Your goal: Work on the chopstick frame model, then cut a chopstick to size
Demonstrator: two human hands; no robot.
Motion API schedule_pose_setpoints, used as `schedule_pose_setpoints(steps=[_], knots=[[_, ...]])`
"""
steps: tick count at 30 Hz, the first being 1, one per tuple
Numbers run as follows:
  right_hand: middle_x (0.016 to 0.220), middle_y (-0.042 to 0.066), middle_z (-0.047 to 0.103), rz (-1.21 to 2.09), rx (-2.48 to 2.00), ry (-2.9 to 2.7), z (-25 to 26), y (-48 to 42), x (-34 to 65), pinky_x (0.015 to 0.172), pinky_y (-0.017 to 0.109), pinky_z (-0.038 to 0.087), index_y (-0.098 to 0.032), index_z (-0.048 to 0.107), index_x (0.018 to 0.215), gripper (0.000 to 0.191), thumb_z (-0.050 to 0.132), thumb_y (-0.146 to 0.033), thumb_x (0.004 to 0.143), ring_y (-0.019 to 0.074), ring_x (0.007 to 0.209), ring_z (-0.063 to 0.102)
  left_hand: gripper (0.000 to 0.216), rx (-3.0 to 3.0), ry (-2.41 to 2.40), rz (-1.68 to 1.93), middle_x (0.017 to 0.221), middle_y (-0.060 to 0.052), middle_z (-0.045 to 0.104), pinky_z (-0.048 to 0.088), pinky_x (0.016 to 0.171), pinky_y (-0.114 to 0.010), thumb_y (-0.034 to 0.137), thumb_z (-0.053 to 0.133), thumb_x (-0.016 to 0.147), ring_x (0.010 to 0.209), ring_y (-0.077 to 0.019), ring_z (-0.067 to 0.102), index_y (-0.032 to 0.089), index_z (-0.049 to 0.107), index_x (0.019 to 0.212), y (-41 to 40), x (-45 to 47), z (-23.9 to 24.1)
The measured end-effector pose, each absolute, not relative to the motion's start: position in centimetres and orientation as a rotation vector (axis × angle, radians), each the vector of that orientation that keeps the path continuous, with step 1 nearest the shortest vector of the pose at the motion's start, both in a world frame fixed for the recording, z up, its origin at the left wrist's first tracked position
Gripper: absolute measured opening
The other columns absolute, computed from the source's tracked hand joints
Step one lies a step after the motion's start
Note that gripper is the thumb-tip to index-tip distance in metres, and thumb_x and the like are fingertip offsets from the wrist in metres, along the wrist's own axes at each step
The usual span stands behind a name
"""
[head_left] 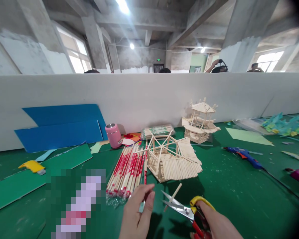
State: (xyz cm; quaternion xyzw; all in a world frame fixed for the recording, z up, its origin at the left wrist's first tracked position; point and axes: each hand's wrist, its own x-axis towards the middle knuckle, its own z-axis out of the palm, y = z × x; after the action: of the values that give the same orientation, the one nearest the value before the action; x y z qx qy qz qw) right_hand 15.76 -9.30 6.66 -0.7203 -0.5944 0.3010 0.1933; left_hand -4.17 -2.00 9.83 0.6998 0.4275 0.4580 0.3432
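- The right hand (218, 224) has its grip closed on the handles of yellow-and-red scissors (189, 210), blades parted around a short wooden stick (173, 197).
- The left hand (137, 215) pinches something thin; what it is cannot be told.
- Both hover low over the green desk (239, 192), just before a half-built stick pavilion (170, 159) and a bundle of red-wrapped chopsticks (127, 171).

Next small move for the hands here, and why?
Probably close the scissors on the short wooden stick. The right hand holds the scissors with blades open, and the stick lies between them, apparently uncut. The left hand sits just beside, fingers pinched on something thin. The unfinished stick model sits just beyond.
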Motion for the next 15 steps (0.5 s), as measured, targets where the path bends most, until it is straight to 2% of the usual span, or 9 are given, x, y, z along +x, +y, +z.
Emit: schedule_pose_setpoints(steps=[2, 4, 6, 8, 10, 12, 15], knots=[[0.07, 0.004, 0.061, 0.614, -2.094, -1.839, 8.1, -9.3, 16.3, 0.052, 0.026, 0.04, -0.018, 0.052, 0.08, 0.023, 0.051, -0.016, 0.057, 0.0171, 0.057, 0.054, 0.026, 2.296, 1.008, 1.175, 0.095, -0.008, 0.063, 0.038, 0.079, -0.035, 0.019, 0.052, 0.076, 0.089, -0.0232, 0.053, 0.02, 0.058, 0.102, -1.8, -4.1, 10.9], [0.078, 0.009, 0.062, 0.405, -2.126, -1.998, 9.1, -9.2, 16.8, 0.061, 0.033, 0.041, -0.015, 0.055, 0.081, 0.027, 0.049, -0.015, 0.054, 0.023, 0.067, 0.055, 0.023, 2.716, 0.913, 1.104, 0.097, -0.008, 0.064, 0.029, 0.087, -0.043, 0.016, 0.053, 0.075, 0.095, -0.0261, 0.051, 0.022, 0.06, 0.096, -1.7, -3.2, 11.6], [0.083, 0.012, 0.061, 0.295, -2.105, -2.121, 9.7, -9.0, 17.3, 0.067, 0.039, 0.041, -0.012, 0.057, 0.086, 0.036, 0.046, -0.013, 0.052, 0.0269, 0.074, 0.055, 0.02, 3.022, 0.845, 0.742, 0.096, -0.011, 0.065, 0.025, 0.09, -0.046, 0.012, 0.05, 0.075, 0.099, -0.0284, 0.05, 0.017, 0.063, 0.09, -1.7, -1.9, 12.2], [0.086, 0.013, 0.061, 0.197, -2.066, -2.211, 10.1, -8.7, 17.8, 0.07, 0.043, 0.04, -0.011, 0.057, 0.091, 0.042, 0.045, -0.013, 0.051, 0.0288, 0.078, 0.054, 0.016, 3.15, 0.83, 0.177, 0.081, -0.015, 0.067, 0.031, 0.083, -0.049, 0.008, 0.054, 0.066, 0.085, -0.0303, 0.056, 0.012, 0.065, 0.077, -1.6, -0.7, 12.8], [0.088, 0.012, 0.06, 0.117, -2.027, -2.266, 10.4, -8.5, 18.3, 0.071, 0.044, 0.039, -0.013, 0.057, 0.093, 0.042, 0.046, -0.015, 0.053, 0.0293, 0.079, 0.053, 0.018, 3.144, 0.744, -0.225, 0.067, -0.015, 0.066, 0.037, 0.071, -0.046, 0.006, 0.06, 0.054, 0.067, -0.0294, 0.058, 0.009, 0.065, 0.071, -1.6, 0.1, 13.5], [0.088, 0.011, 0.06, 0.087, -1.991, -2.284, 10.7, -8.5, 18.8, 0.072, 0.044, 0.039, -0.014, 0.056, 0.094, 0.04, 0.046, -0.017, 0.056, 0.0285, 0.08, 0.053, 0.021, 3.124, 0.65, -0.302, 0.061, -0.014, 0.065, 0.038, 0.061, -0.04, 0.003, 0.059, 0.049, 0.057, -0.0267, 0.057, 0.01, 0.065, 0.068, -1.3, 0.3, 14.3], [0.091, 0.011, 0.06, 0.107, -1.974, -2.243, 11.1, -8.8, 19.9, 0.073, 0.043, 0.04, -0.015, 0.055, 0.098, 0.039, 0.048, -0.019, 0.06, 0.0268, 0.081, 0.054, 0.02, 3.091, 0.686, -0.13, 0.059, -0.012, 0.064, 0.034, 0.056, -0.036, 0.001, 0.051, 0.055, 0.053, -0.0248, 0.056, 0.014, 0.063, 0.065, -0.6, -0.8, 15.4]])
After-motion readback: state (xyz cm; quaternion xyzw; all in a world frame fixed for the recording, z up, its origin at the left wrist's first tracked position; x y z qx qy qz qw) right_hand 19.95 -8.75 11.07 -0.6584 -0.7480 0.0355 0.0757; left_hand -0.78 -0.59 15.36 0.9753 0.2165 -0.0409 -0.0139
